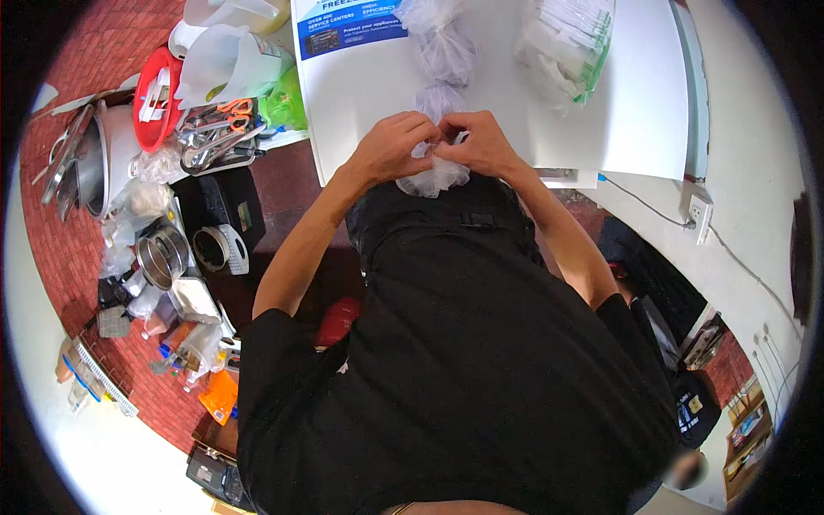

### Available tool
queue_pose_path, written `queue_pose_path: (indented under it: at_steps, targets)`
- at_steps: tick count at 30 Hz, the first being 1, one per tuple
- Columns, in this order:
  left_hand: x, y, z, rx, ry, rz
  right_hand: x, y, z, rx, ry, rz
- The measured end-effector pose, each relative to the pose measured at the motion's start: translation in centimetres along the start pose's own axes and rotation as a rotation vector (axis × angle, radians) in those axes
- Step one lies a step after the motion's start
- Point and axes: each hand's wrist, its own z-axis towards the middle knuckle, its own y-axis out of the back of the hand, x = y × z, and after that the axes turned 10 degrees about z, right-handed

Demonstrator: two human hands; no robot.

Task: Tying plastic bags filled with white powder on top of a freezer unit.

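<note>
Both of my hands meet at the front edge of a white chest freezer. Pinched between the fingers of my left hand and my right hand is part of a thin clear plastic bag, whose crumpled lower part hangs by my waist. Just beyond my fingers lies a pale, translucent plastic bag on the lid, and more bunched clear bags lie behind it. My fingers partly hide what they grip. Farther right on the lid rests a clear plastic packet with green edging.
At the left stand a translucent plastic pitcher, a red plastic basket, a tray of utensils with orange-handled scissors, and steel pots. A cable runs to a wall outlet on the right. Another person is at lower right.
</note>
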Motion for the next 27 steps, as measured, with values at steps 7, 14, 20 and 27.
queue_pose_path:
  at_steps: [7,14,20,27]
  targets:
    - [-0.5,-1.3,-0.1,-0.167,-0.051,-0.007,-1.6,0.0,-0.5,-0.053,-0.089,0.139]
    - [0.0,-0.1,-0.9,-0.106,-0.025,-0.011,1.1,1.0,-0.3,0.097,0.056,0.060]
    - [0.1,0.5,-0.3,-0.113,-0.089,-0.022,1.7,1.2,0.2,0.144,0.048,-0.067]
    - [0.6,-0.5,-0.6,-0.143,-0.079,0.010,0.8,-0.7,0.2,-0.037,0.096,-0.044]
